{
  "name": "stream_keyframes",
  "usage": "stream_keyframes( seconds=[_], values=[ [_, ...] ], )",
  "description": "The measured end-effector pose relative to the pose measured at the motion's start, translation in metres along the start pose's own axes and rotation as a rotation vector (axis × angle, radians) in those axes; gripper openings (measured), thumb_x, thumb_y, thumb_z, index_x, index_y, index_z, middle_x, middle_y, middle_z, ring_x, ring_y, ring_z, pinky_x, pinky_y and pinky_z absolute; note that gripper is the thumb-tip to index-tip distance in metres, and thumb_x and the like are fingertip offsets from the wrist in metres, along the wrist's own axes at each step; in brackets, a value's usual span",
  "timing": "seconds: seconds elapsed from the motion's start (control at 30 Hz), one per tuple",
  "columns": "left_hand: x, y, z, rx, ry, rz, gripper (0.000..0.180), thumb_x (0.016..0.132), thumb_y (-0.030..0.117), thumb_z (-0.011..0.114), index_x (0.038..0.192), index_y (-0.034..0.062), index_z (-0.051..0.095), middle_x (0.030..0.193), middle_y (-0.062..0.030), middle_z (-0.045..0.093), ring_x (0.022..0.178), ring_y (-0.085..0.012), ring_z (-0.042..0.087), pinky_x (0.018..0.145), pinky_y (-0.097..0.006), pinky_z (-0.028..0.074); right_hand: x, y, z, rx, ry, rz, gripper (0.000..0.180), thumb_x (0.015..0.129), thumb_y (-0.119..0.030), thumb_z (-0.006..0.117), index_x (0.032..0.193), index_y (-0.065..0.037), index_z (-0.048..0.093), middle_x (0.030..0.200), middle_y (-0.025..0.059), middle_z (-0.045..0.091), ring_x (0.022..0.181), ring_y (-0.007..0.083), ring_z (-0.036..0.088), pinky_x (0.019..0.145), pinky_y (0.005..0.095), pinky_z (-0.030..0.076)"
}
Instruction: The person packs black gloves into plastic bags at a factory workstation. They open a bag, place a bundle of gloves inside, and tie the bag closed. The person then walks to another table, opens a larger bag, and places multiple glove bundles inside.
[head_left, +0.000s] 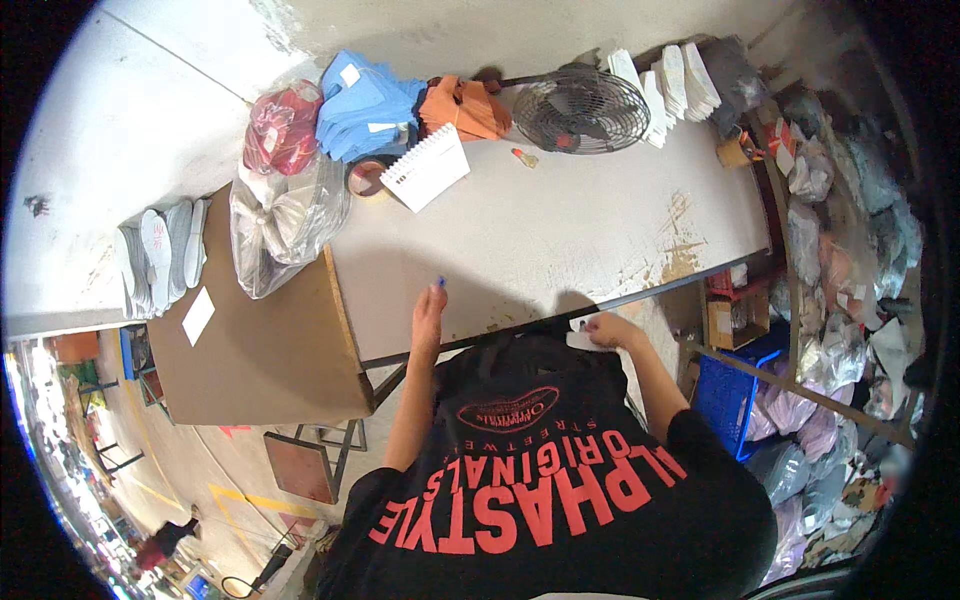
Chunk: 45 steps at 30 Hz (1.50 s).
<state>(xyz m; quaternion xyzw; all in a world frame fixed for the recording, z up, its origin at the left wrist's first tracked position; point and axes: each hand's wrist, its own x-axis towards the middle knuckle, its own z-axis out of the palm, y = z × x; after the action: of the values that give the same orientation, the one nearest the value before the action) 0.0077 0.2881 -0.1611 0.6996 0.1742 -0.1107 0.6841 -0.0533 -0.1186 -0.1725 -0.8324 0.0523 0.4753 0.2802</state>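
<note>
Above the near edge of the table (560, 230), my left hand (428, 318) is closed, with a small blue tip (441, 282) sticking up from its fingers; what it belongs to is hidden. My right hand (612, 330) pinches a small white piece (584, 341), like paper or card, low beside the table's front edge. A spiral-bound desk calendar (432, 170) lies farther back on the tabletop. Next to it is a roll of brown tape (368, 176). Neither hand touches these.
Along the wall stand a black fan (582, 110), blue cut pieces (365, 105), orange pieces (463, 108) and white insole-shaped stacks (686, 82). A clear plastic bag (285, 225) sits at the left, near grey insole stacks (165, 255). Bagged goods and a blue crate (728, 395) crowd the right.
</note>
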Motion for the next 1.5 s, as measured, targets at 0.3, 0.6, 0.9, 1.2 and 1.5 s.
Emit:
stream_keyframes(
  seconds=[0.3, 0.6, 0.9, 1.2, 1.5],
  values=[
    [-0.014, 0.004, -0.009, 1.153, -0.069, 0.197, 0.059, 0.095, 0.064, 0.056, 0.08, 0.0102, 0.075, 0.08, -0.0109, 0.069, 0.087, -0.0352, 0.067, 0.084, -0.053, 0.046, 0.068, 0.083, 0.099, 0.976, 0.398, 0.107, 0.046, 0.078, -0.022, 0.074, 0.12, -0.004, 0.072, 0.103, 0.0104, 0.076, 0.094, 0.0287, 0.072, 0.082, 0.0388, 0.058],
    [-0.017, 0.005, -0.009, 1.112, -0.024, 0.137, 0.061, 0.094, 0.066, 0.055, 0.08, 0.0118, 0.077, 0.089, -0.0074, 0.072, 0.097, -0.0314, 0.067, 0.092, -0.05, 0.044, 0.126, 0.103, 0.117, 1.717, 0.296, -0.118, 0.009, 0.092, -0.008, 0.067, 0.1, -0.005, 0.067, 0.102, 0.0086, 0.07, 0.095, 0.0272, 0.067, 0.085, 0.0458, 0.058],
    [-0.018, 0.006, -0.01, 1.091, 0.011, 0.177, 0.058, 0.094, 0.066, 0.056, 0.082, 0.0145, 0.079, 0.089, -0.006, 0.072, 0.099, -0.029, 0.067, 0.088, -0.048, 0.044, 0.129, 0.091, 0.116, 0.333, 0.539, -0.383, 0.031, 0.09, -0.024, 0.065, 0.115, -0.006, 0.066, 0.107, 0.0122, 0.069, 0.104, 0.0282, 0.066, 0.094, 0.043, 0.055],
    [-0.015, 0.01, -0.011, 1.138, -0.04, 0.123, 0.06, 0.094, 0.067, 0.055, 0.082, 0.0135, 0.08, 0.089, -0.0071, 0.072, 0.098, -0.0288, 0.067, 0.088, -0.048, 0.043, 0.156, 0.133, 0.124, -0.421, 0.826, -0.239, 0.025, 0.079, -0.033, 0.071, 0.075, -0.008, 0.068, 0.08, 0.0135, 0.07, 0.074, 0.0377, 0.069, 0.069, 0.0481, 0.057],
    [-0.017, 0.012, -0.011, 1.112, -0.023, 0.164, 0.06, 0.093, 0.066, 0.056, 0.079, 0.0125, 0.079, 0.085, -0.0074, 0.073, 0.094, -0.0295, 0.068, 0.086, -0.048, 0.044, 0.164, 0.111, 0.127, 1.916, 0.506, 0.073, 0.027, 0.1, -0.022, 0.053, 0.119, -0.008, 0.067, 0.119, 0.0115, 0.071, 0.104, 0.0245, 0.067, 0.092, 0.0414, 0.055]
  ],
)
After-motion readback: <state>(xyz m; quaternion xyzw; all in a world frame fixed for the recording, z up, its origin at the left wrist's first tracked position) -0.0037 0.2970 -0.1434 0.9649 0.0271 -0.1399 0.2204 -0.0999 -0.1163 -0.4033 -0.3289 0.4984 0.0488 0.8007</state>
